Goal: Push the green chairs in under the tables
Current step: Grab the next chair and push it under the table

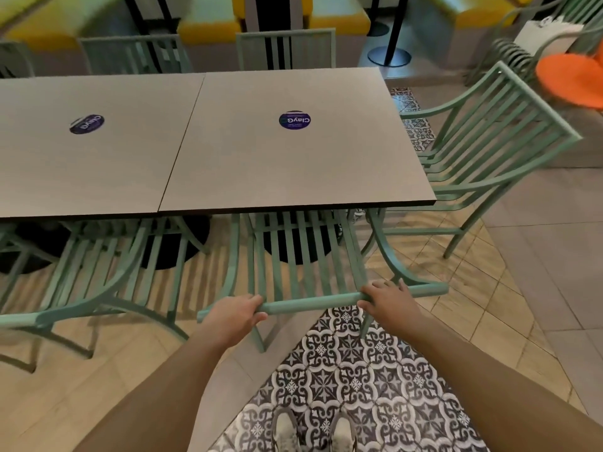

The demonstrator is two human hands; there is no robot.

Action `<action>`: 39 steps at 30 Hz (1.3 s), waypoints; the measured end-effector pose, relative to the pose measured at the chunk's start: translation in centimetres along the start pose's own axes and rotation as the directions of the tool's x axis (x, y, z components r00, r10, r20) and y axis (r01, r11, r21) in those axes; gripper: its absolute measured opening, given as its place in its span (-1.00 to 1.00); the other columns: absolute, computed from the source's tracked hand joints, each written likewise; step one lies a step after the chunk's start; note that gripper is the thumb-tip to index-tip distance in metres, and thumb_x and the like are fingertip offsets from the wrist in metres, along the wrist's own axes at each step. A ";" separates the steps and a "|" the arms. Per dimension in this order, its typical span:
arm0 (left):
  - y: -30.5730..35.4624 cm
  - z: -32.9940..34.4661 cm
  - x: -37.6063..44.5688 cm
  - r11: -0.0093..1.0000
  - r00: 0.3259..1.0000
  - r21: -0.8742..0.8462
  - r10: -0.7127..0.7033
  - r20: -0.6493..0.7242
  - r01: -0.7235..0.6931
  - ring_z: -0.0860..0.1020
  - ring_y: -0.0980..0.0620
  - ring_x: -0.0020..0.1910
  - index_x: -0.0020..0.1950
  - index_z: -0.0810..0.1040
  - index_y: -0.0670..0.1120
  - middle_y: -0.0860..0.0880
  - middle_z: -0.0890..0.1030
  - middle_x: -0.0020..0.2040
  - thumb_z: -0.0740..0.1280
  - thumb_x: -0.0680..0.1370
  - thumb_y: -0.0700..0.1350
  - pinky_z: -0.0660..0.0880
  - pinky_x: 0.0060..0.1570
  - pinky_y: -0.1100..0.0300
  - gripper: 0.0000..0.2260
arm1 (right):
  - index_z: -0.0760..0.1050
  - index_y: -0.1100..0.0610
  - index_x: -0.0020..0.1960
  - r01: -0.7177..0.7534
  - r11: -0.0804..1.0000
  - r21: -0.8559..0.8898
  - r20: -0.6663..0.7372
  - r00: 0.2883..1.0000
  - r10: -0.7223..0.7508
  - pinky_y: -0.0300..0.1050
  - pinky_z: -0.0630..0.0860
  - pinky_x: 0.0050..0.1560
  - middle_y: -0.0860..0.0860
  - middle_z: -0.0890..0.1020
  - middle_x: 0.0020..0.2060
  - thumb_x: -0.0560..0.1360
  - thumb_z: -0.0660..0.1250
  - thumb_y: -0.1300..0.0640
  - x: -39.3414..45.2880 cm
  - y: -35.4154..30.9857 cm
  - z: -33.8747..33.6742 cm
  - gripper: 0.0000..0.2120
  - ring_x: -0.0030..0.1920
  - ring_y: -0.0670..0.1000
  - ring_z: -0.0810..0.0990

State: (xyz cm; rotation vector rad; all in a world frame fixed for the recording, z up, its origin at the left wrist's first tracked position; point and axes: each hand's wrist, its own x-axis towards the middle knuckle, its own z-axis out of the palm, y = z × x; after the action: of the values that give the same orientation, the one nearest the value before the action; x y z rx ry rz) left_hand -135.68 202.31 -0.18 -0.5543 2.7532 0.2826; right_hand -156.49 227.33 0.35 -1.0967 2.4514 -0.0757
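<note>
Upside-down "ClayG" on each table's round sticker (294, 120).

Both arms bare, no sleeves showing, no watch or rings on the left hand (233, 316) or right hand (390, 301). Shoes (313, 432) are light grey-white sneakers with laces.

The chairs (303, 256) are pale mint green. The worktop (293, 164) is grey-beige with a dark edge and carries round purple stickers (294, 120). The floor (359, 386) shows black-and-white ornamental tiles beside tan and grey ones. The benches (208, 27) are yellow; one seat cushion (571, 79) is orange.
</note>
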 end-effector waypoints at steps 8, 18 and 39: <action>0.1 2.4 -2.6 0.917 0.856 -0.249 -0.384 -0.345 0.311 0.52 -0.01 0.03 0.11 0.52 0.01 0.01 0.55 0.02 0.19 0.59 0.18 0.44 0.15 -0.01 -0.71 | 0.39 -0.02 0.33 -0.146 0.938 0.314 -0.335 0.908 0.253 0.12 0.17 0.44 -0.06 0.46 0.24 0.55 0.24 -0.12 -1.6 0.3 0.5 -0.60 0.31 0.00 0.37; -0.5 3.0 -2.5 -0.570 0.578 -0.819 -0.648 0.496 0.063 0.64 -0.24 -0.13 0.35 0.33 -0.25 -0.36 0.57 0.07 0.31 0.59 -0.20 0.61 -0.42 0.05 -0.63 | 0.34 0.24 0.33 -0.194 -0.374 0.907 0.402 0.664 0.631 0.03 0.58 -0.31 0.26 0.54 0.17 0.57 0.27 0.21 0.1 7.2 0.9 -0.65 -0.03 0.15 0.61; -4.8 -0.4 -1.6 -0.564 0.479 -0.820 -0.696 0.534 0.096 0.61 -0.28 -0.14 0.33 0.35 -0.34 -0.38 0.55 -0.01 0.29 0.56 -0.30 0.56 -0.15 -0.04 -0.65 | 0.35 0.24 -0.07 -0.207 -0.424 0.882 0.446 0.660 0.605 0.06 0.60 -0.38 0.22 0.50 -0.10 0.60 0.18 0.28 0.3 1.2 -0.2 -0.92 -0.12 0.18 0.57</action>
State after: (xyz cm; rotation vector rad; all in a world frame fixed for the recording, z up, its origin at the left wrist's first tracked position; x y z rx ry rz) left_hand -132.42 198.42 0.17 -2.4818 1.0071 2.3984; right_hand -157.61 227.90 0.14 0.8269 1.6576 -1.7033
